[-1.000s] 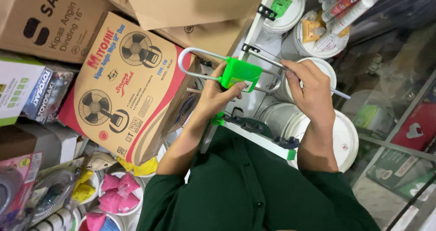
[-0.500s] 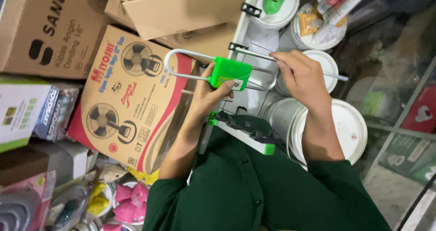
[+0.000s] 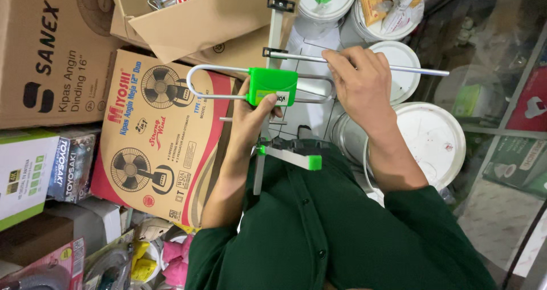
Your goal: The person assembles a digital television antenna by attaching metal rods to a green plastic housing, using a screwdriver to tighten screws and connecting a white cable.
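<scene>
Your left hand [image 3: 250, 116] clasps the green plastic hub [image 3: 272, 86] of the antenna; your right hand [image 3: 362, 82] is clenched on a thin metal rod [image 3: 416, 69]. Held above white buckets [image 3: 436, 139]. Likely light, rods bendable: grip the hub.

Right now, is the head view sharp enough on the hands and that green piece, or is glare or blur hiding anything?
Head view: evenly lit and sharp on the left hand, green block and right hand; soft sheen on the white bucket lids; glass cabinet at the right is dim.
</scene>
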